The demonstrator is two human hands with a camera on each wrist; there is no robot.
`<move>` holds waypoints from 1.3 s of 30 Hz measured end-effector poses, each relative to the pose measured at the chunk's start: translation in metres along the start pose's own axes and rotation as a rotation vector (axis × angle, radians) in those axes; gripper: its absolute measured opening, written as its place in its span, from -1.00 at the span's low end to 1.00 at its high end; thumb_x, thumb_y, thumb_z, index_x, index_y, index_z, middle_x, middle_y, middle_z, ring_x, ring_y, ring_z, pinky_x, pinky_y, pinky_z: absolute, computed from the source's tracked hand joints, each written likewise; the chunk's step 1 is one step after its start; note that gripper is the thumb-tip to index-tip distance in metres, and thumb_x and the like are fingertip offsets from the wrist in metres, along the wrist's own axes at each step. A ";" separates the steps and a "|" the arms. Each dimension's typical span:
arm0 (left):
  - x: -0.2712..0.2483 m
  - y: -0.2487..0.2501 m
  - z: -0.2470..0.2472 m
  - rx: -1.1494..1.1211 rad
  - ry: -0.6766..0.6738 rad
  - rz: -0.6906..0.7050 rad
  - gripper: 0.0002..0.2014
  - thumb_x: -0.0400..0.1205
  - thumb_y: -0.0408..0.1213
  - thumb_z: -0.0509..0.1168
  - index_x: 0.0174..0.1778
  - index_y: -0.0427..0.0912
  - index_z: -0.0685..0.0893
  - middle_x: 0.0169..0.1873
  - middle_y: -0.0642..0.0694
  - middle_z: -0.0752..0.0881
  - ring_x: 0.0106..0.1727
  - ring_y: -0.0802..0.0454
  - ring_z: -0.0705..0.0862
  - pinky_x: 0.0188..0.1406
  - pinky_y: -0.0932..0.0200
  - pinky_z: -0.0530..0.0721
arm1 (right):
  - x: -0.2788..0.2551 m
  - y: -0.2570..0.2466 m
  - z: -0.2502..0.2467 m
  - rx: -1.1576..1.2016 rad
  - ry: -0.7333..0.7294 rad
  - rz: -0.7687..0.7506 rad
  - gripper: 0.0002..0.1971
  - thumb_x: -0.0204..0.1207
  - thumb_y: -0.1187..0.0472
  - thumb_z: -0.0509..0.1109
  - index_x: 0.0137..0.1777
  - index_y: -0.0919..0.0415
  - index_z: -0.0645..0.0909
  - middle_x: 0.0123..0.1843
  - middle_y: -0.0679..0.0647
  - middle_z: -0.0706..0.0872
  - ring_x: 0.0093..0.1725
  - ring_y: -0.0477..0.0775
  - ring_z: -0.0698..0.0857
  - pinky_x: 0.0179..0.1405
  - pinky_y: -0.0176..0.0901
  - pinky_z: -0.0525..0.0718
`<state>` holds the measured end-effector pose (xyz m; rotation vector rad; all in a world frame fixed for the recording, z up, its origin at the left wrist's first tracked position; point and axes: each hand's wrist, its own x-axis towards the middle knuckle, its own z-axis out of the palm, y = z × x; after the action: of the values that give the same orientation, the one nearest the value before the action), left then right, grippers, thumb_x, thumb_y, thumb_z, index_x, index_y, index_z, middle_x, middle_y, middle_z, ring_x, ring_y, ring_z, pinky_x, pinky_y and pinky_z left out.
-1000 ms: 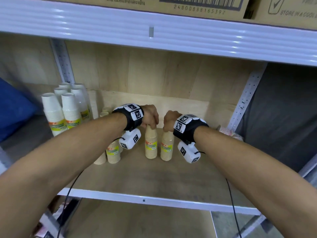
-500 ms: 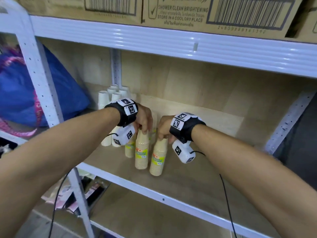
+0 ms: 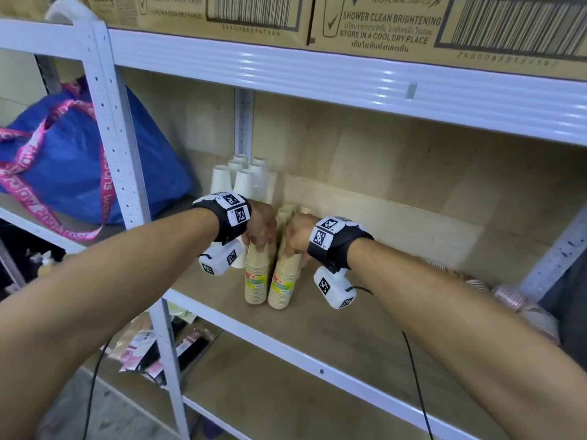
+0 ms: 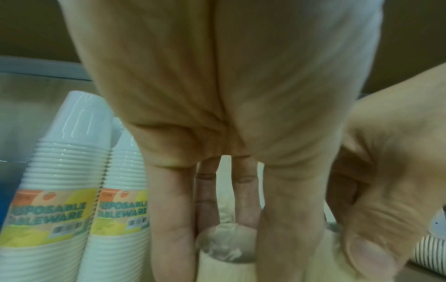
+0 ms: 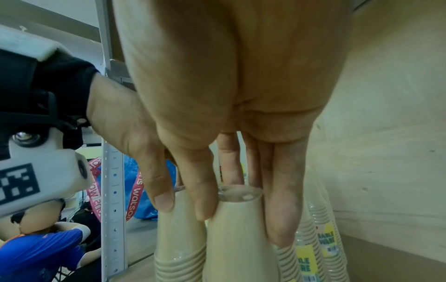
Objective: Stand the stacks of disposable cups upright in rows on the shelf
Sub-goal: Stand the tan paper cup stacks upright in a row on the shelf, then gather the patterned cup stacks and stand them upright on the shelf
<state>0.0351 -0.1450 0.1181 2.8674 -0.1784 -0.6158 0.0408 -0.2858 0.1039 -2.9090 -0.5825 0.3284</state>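
Two beige cup stacks with yellow labels stand side by side on the wooden shelf [image 3: 349, 328]. My left hand [image 3: 259, 246] grips the top of the left stack [image 3: 255, 281] from above. My right hand [image 3: 293, 254] grips the top of the right stack [image 3: 282, 285], which leans slightly. In the left wrist view my left hand [image 4: 226, 248] curls its fingers round the wrapped stack top [image 4: 226, 265]. In the right wrist view my right hand [image 5: 241, 225] holds its stack [image 5: 239, 248] next to the left-hand stack [image 5: 178, 244].
Several white cup stacks [image 3: 241, 179] stand upright in the back left corner, with more beige stacks [image 3: 286, 212] just behind my hands. Striped cup stacks [image 3: 508, 300] lie at the shelf's right end. Cartons sit on the shelf above; a white upright post [image 3: 120, 160] bounds the left side.
Both hands have moved their two beige stacks leftwards along the shelf, from its middle to close beside the standing white and beige stacks. The grips are unchanged.
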 end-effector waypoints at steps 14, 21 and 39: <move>0.008 -0.006 -0.013 0.009 0.000 0.020 -0.65 0.39 -0.40 0.56 0.11 -0.21 0.78 0.07 -0.17 0.80 -0.16 0.02 0.78 -0.14 0.16 0.82 | 0.006 0.002 -0.008 0.132 0.033 -0.011 -0.66 0.32 0.12 0.61 0.00 0.34 0.76 -0.28 0.10 0.72 -0.29 0.10 0.71 -0.14 -0.02 0.77; 0.014 0.020 -0.035 0.072 0.127 0.073 -0.71 0.37 -0.29 0.54 0.02 -0.10 0.80 -0.19 -0.08 0.80 -0.24 -0.05 0.75 -0.06 0.05 0.76 | -0.004 0.022 -0.028 0.182 0.119 0.019 -0.75 0.38 0.07 0.61 -0.09 0.22 0.70 -0.21 0.08 0.73 -0.26 0.09 0.70 -0.30 -0.20 0.61; 0.081 0.202 -0.020 0.039 0.258 0.430 -0.58 0.50 -0.15 0.53 0.29 0.00 0.68 0.14 -0.05 0.66 0.14 -0.04 0.64 0.12 0.13 0.61 | -0.093 0.210 -0.057 0.209 0.291 0.461 -0.71 0.41 0.12 0.58 0.06 0.23 0.72 0.03 0.08 0.76 -0.02 0.16 0.78 0.02 -0.04 0.74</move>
<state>0.1019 -0.3513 0.1486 2.7748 -0.7436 -0.1597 0.0469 -0.5208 0.1348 -2.7786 0.1614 0.0100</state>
